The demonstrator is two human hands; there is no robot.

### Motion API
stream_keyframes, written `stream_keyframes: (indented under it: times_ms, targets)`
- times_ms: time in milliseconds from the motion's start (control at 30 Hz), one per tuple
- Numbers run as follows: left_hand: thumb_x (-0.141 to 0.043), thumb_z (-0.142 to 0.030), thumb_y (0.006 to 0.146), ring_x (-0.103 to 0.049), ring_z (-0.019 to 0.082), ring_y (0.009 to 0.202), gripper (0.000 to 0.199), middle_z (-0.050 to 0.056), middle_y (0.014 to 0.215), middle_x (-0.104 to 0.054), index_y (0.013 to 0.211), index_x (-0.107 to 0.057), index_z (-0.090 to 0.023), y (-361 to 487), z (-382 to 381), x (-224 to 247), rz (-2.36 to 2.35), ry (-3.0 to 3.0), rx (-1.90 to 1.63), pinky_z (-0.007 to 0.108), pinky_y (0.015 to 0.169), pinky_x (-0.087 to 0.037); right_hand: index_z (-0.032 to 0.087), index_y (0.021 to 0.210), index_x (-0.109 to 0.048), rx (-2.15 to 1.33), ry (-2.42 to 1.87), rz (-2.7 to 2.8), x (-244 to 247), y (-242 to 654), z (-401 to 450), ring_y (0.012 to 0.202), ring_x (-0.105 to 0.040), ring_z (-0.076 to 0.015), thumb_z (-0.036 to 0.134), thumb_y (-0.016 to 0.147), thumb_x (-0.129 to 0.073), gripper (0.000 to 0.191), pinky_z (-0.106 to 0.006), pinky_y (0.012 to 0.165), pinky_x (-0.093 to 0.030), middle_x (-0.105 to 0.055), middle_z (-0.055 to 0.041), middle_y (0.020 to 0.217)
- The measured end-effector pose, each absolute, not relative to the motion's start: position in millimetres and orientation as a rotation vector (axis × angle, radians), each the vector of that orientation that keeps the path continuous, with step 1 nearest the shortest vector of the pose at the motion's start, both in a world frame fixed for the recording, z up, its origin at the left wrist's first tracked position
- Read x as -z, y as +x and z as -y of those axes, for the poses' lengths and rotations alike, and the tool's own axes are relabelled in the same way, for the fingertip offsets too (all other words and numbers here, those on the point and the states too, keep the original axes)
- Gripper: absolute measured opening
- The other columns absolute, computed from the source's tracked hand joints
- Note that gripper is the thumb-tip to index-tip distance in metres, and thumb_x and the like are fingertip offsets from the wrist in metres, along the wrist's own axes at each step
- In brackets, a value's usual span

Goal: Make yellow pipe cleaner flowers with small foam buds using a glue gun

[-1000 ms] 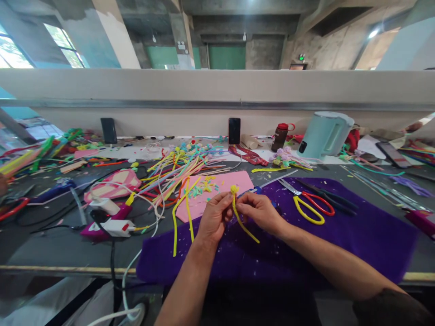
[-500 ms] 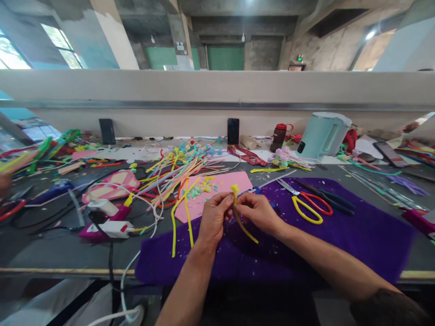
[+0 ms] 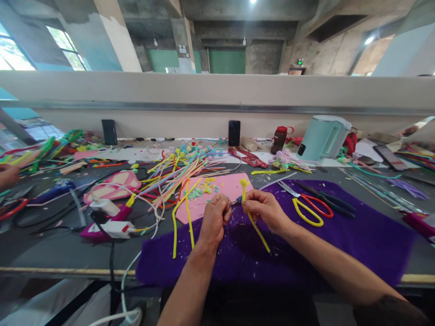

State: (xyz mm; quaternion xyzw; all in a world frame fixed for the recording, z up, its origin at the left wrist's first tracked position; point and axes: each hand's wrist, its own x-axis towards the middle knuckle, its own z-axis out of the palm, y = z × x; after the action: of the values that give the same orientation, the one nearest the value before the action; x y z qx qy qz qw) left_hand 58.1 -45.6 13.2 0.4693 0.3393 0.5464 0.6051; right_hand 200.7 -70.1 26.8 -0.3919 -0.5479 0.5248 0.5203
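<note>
My right hand (image 3: 264, 209) pinches a yellow pipe cleaner (image 3: 260, 233) just below its knobbly yellow top, and the stem slants down to the right over the purple cloth (image 3: 204, 267). My left hand (image 3: 216, 213) is closed with curled fingers, a short way left of it; the inside of that hand is hidden. Between the hands shows the metal tip of a blue tool (image 3: 237, 200), mostly covered by my right hand. Behind them on a pink sheet (image 3: 231, 183) lie small yellow and teal cut pieces (image 3: 200, 191). A bent yellow pipe cleaner (image 3: 174, 235) rests left of my left hand.
Scissors (image 3: 307, 210) and dark-handled pliers (image 3: 331, 199) lie on the right. A heap of coloured pipe cleaners (image 3: 183, 165), a power strip (image 3: 91, 231) and cables are on the left. A kettle (image 3: 321, 138), bottle (image 3: 278, 139) and phone (image 3: 234, 132) stand behind. Another person's hand (image 3: 8, 176) shows far left.
My left hand has come off the yellow pipe cleaner and curled closed. My right hand has carried the pipe cleaner slightly to the right, apart from the left.
</note>
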Motion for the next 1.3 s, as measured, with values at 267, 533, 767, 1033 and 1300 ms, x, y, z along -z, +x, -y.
stream_keyframes:
  times_ms: [267, 533, 767, 1033, 1300]
  targets:
    - [-0.053, -0.038, 0.072, -0.031, 0.004, 0.034, 0.033, -0.007, 0.043, -0.035, 0.052, -0.037, -0.017, 62, 50, -7, -0.834, 1.167, -1.19, 0.019, 0.036, -0.02, 0.016, 0.065, -0.051, -1.322, -1.012, 1.303, -18, 208, 74, 0.04, -0.039, -0.0056, 0.027, 0.07, -0.059, 0.014, -0.019, 0.039, -0.028, -0.05, 0.0034, 0.054]
    - [-0.043, -0.033, 0.076, -0.042, 0.008, 0.038, 0.018, -0.004, 0.045, -0.048, 0.068, -0.047, -0.017, 66, 52, -1, -0.775, 1.219, -0.984, 0.018, 0.038, -0.03, 0.015, 0.066, -0.051, -1.352, -1.039, 1.276, -11, 214, 73, 0.041, -0.036, -0.0052, 0.028, 0.07, -0.061, 0.017, -0.019, 0.039, -0.027, -0.045, 0.0048, 0.051]
    - [-0.046, -0.026, 0.075, -0.052, 0.01, 0.055, 0.023, 0.001, 0.072, -0.057, 0.093, -0.056, -0.017, 66, 52, -4, -0.71, 1.237, -0.981, 0.017, 0.039, -0.035, 0.016, 0.066, -0.051, -1.326, -1.08, 1.291, -12, 218, 71, 0.041, -0.036, -0.0059, 0.031, 0.069, -0.062, 0.018, -0.02, 0.04, -0.027, -0.046, 0.0046, 0.052]
    - [-0.059, -0.037, 0.069, -0.05, 0.012, 0.066, 0.025, 0.004, 0.086, -0.059, 0.083, -0.069, -0.019, 68, 57, -8, -0.76, 1.276, -1.105, 0.019, 0.045, -0.035, 0.016, 0.068, -0.054, -1.276, -1.149, 1.426, -8, 220, 70, 0.04, -0.031, -0.0052, 0.037, 0.07, -0.062, 0.022, -0.02, 0.038, -0.023, -0.043, 0.0044, 0.051]
    - [-0.064, -0.035, 0.065, -0.042, 0.006, 0.046, 0.022, 0.001, 0.063, -0.058, 0.068, -0.066, -0.014, 66, 57, -5, -0.703, 1.073, -1.073, 0.019, 0.039, -0.025, 0.016, 0.07, -0.058, -1.367, -1.249, 1.545, -11, 233, 65, 0.043, -0.043, -0.0086, 0.04, 0.075, -0.057, 0.025, -0.023, 0.042, -0.03, -0.054, -0.0009, 0.058]
